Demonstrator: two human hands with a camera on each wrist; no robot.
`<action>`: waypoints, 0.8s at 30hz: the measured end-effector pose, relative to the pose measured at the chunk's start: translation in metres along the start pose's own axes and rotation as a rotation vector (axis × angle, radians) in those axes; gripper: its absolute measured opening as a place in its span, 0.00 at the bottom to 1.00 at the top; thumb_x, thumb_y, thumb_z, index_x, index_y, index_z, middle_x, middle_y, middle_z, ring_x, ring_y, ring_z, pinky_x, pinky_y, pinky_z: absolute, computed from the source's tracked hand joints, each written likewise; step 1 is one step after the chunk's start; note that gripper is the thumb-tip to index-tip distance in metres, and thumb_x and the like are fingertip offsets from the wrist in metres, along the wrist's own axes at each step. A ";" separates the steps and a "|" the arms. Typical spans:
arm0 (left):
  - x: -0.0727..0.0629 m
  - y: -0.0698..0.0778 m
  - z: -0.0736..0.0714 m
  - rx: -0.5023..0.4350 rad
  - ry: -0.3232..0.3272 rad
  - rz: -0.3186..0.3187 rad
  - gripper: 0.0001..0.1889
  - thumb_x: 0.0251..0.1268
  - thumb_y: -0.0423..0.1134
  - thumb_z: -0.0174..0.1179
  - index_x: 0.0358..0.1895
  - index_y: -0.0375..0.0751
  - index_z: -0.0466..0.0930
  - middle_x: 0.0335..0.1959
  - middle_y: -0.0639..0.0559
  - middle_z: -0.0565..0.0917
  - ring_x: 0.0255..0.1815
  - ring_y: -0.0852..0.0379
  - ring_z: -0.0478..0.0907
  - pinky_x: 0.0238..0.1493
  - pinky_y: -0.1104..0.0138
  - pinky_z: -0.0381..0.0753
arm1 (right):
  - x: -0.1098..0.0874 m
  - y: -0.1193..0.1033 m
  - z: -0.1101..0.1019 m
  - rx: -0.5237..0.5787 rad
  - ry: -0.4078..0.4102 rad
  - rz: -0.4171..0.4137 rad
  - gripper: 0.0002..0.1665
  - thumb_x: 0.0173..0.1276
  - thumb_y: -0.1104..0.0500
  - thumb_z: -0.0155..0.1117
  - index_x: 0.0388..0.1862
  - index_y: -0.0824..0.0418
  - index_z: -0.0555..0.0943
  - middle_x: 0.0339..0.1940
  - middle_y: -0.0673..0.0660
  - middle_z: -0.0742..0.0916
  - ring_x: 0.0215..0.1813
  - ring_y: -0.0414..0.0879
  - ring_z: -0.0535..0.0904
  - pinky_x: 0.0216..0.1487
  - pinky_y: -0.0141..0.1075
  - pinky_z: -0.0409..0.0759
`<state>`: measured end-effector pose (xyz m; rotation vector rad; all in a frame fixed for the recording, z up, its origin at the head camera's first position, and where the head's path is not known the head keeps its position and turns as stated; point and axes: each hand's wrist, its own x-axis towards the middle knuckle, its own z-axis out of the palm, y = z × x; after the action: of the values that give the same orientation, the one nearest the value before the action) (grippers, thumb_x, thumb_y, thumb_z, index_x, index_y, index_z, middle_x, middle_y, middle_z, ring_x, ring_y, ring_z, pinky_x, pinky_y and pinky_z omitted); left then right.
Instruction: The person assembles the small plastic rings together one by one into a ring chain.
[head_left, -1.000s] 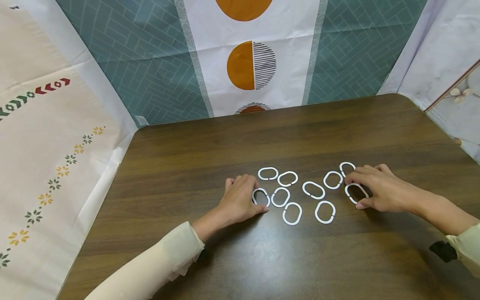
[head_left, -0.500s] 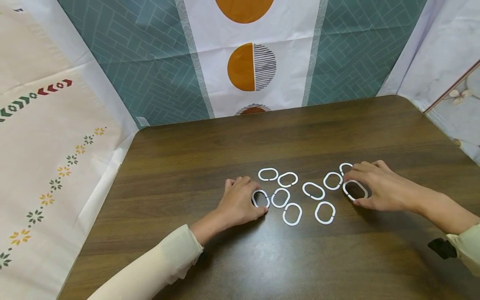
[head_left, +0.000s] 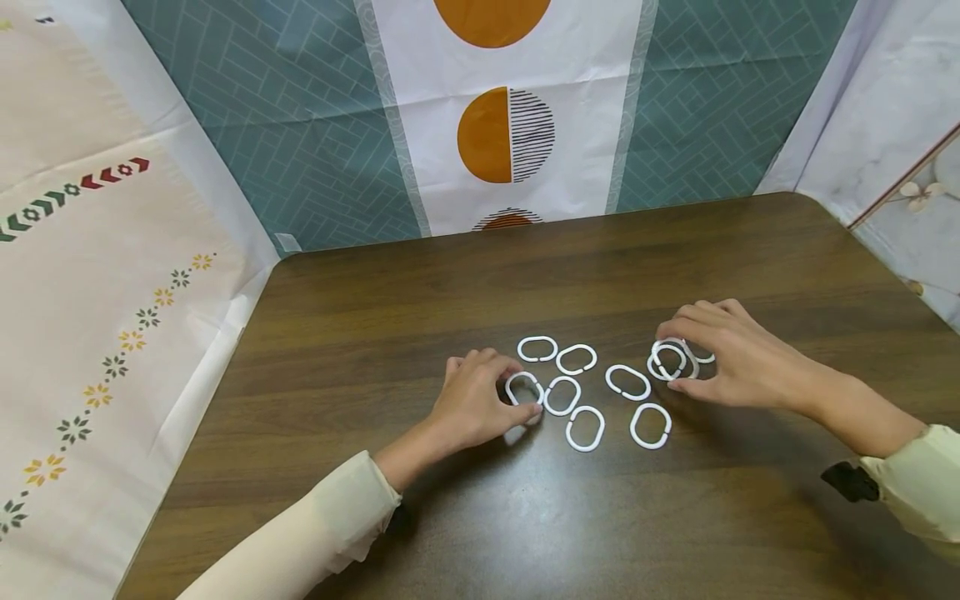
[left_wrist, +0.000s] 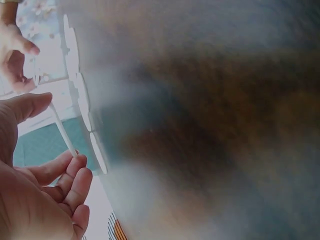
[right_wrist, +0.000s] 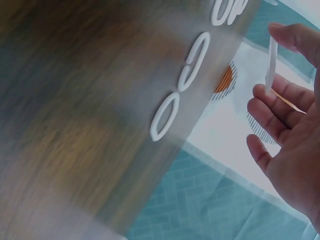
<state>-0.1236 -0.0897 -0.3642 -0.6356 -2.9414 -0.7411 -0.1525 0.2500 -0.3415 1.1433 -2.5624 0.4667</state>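
Note:
My left hand (head_left: pixel 474 402) pinches a white oval curtain ring (left_wrist: pixel 63 131) between thumb and fingertips, seen edge-on in the left wrist view and raised off the wood. My right hand (head_left: pixel 738 354) holds another such curtain ring (right_wrist: pixel 271 62) by its ends, also lifted, with the thumb opposite the fingers. In the head view, this ring overlaps one lying ring below it. Another ring (head_left: pixel 705 361) is partly hidden behind the right fingers. Between the hands, several more rings lie flat, including one (head_left: pixel 651 447) at the front and one (head_left: pixel 537 337) at the back.
The brown wooden table (head_left: pixel 420 300) reaches back to a teal and white patterned cloth (head_left: pixel 315 150). A cream cloth (head_left: pixel 90 317) hangs at the left, and a pale marbled one (head_left: pixel 907 125) at the right.
My right hand has lifted its ring and carried it leftward over the neighbouring rings. My left hand has raised its ring slightly. The other rings have stayed put.

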 end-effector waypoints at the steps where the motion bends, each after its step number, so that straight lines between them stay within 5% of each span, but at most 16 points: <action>1: 0.000 0.000 0.000 -0.005 0.003 0.000 0.25 0.46 0.56 0.72 0.46 0.46 0.83 0.34 0.57 0.77 0.39 0.59 0.70 0.48 0.59 0.61 | 0.002 -0.001 0.001 0.001 0.009 -0.006 0.30 0.41 0.52 0.79 0.46 0.58 0.80 0.41 0.48 0.81 0.46 0.42 0.73 0.45 0.43 0.60; 11: 0.001 0.004 -0.004 -0.083 0.049 0.003 0.26 0.46 0.55 0.73 0.46 0.42 0.83 0.35 0.56 0.78 0.41 0.55 0.74 0.48 0.58 0.62 | 0.026 -0.015 0.009 0.045 0.085 -0.072 0.30 0.44 0.50 0.77 0.47 0.58 0.80 0.43 0.48 0.82 0.47 0.42 0.73 0.47 0.44 0.60; 24: 0.002 0.010 -0.010 -0.168 0.086 -0.025 0.26 0.46 0.55 0.73 0.46 0.42 0.83 0.38 0.55 0.81 0.43 0.55 0.76 0.49 0.57 0.61 | 0.052 -0.036 0.022 0.080 0.080 -0.134 0.29 0.47 0.51 0.75 0.49 0.58 0.79 0.43 0.49 0.82 0.46 0.44 0.74 0.49 0.46 0.61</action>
<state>-0.1224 -0.0855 -0.3509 -0.5629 -2.8350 -0.9999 -0.1621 0.1840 -0.3345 1.2871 -2.3996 0.5745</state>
